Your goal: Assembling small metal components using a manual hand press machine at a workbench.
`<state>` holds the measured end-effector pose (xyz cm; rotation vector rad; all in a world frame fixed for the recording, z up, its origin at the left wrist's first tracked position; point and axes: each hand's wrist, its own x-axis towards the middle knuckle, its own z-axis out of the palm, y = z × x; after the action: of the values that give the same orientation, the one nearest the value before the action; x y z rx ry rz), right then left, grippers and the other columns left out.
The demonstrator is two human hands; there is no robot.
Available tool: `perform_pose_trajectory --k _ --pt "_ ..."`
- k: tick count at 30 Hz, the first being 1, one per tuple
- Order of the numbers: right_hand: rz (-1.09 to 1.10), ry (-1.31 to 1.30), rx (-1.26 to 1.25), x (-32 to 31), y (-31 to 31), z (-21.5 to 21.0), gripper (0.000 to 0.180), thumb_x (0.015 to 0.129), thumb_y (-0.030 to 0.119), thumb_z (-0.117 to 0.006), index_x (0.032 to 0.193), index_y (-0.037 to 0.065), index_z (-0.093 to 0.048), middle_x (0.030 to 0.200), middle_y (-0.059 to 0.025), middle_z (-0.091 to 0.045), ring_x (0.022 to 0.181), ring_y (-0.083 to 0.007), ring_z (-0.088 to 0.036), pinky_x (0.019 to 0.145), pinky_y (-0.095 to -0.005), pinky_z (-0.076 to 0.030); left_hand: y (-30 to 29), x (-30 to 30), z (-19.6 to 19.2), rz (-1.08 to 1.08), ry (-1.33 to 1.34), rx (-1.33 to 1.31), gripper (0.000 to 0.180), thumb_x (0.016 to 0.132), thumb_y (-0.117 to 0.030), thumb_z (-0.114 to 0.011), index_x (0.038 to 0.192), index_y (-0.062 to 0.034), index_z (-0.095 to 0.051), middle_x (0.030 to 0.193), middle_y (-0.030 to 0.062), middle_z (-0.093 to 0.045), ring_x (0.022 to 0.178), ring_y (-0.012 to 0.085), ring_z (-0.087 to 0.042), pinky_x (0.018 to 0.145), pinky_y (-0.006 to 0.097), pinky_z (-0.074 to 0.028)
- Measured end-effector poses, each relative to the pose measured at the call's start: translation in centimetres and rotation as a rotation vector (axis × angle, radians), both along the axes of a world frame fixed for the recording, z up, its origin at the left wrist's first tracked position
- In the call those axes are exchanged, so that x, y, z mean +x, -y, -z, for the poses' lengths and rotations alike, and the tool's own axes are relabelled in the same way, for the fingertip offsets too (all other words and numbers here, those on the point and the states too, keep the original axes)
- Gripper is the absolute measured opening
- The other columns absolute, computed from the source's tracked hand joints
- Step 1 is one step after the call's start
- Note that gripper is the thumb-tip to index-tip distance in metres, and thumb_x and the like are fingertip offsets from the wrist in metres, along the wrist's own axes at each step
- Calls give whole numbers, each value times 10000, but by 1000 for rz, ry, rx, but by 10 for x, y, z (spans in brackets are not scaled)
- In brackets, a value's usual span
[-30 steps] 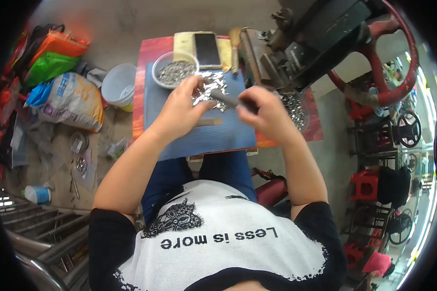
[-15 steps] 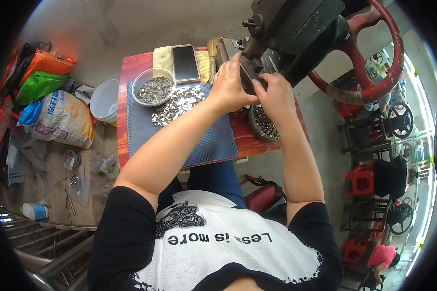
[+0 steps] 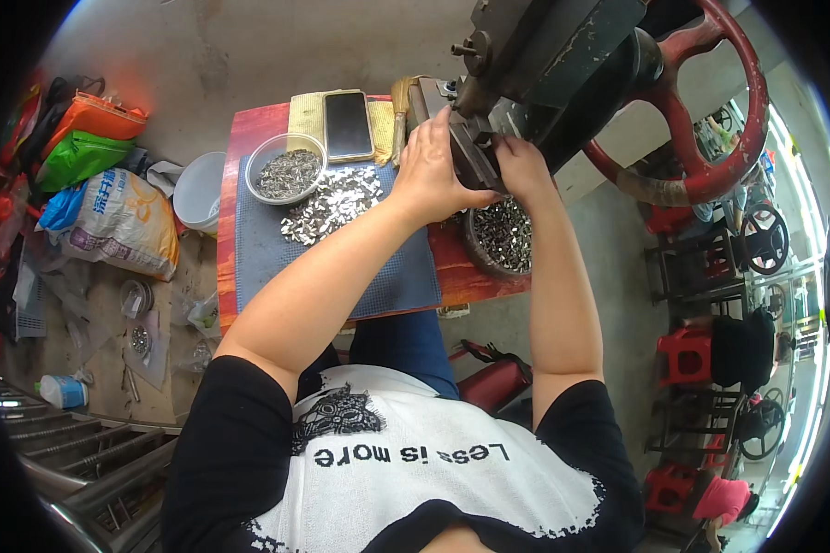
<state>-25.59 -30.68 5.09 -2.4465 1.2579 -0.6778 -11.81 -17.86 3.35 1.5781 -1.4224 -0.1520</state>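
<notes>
My left hand [image 3: 433, 172] lies along the left side of the dark metal die block [image 3: 470, 152] under a hand press [image 3: 563, 64]. Its fingers stretch toward the press tooling, and its thumb points apart to the right. At the block's right side is my right hand [image 3: 524, 172], fingers bent inward with their tips hidden by the hand and the block. Below the block, between my forearms, sits a round bowl [image 3: 475, 253] of small shiny metal pieces. Left of my left hand, a pile of flat silvery pieces [image 3: 332, 207] lies on a blue mat [image 3: 378, 276].
A clear tub [image 3: 250, 180] of thin metal pins stands on the mat. Behind it are a phone [image 3: 348, 124] on yellow cloth and a brush [image 3: 400, 120]. The press's red handwheel [image 3: 756, 101] rises at right. Bags [image 3: 124, 221] and a white bucket [image 3: 198, 194] stand left.
My right hand has moved up and away along the block's right side, its thumb no longer beside my left thumb. More of the bowl shows. My left hand stays near the block.
</notes>
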Motion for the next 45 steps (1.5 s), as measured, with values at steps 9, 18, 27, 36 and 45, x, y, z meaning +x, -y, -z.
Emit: perform_pose_trajectory --k 9,18,27,36,45 --pt "320 1438 -580 -119 19 -30 412 861 153 -775 1161 -13 -547 1033 -111 -641 892 -208 -649 818 -347 -553 3 -1 3 12 -36 -5 1335 535 -457 -922 1507 37 -151 1420 254 -388 1377 394 -338 1184 464 -207" --pt "505 923 -292 -189 29 -130 219 803 61 -751 980 -13 -644 902 -103 -667 736 -211 -677 669 -377 -581 40 29 8 76 -84 78 1397 525 -513 -902 1524 58 -110 1487 265 -361 1450 366 -277 1216 502 -95" --pt "373 833 -198 -189 31 -214 141 831 83 -756 895 6 -658 791 -85 -658 617 -191 -626 576 -342 -525 76 57 2 159 -14 205 1420 520 -562 -890 1543 39 -110 1545 221 -338 1472 331 -275 1218 516 -94" --pt "307 1220 -641 -141 43 -64 217 811 -9 -700 998 -49 -598 785 -121 -670 584 -199 -647 603 -322 -537 79 56 4 172 -55 194 1403 512 -551 -896 1542 22 -136 1518 232 -364 1459 337 -292 1209 539 -94" --pt "401 1211 -468 -146 26 -91 148 776 -38 -675 887 -31 -578 707 -112 -642 568 -230 -650 560 -352 -539 12 12 3 44 -33 101 1422 491 -543 -904 1513 84 -140 1467 249 -379 1436 348 -291 1214 511 -63"
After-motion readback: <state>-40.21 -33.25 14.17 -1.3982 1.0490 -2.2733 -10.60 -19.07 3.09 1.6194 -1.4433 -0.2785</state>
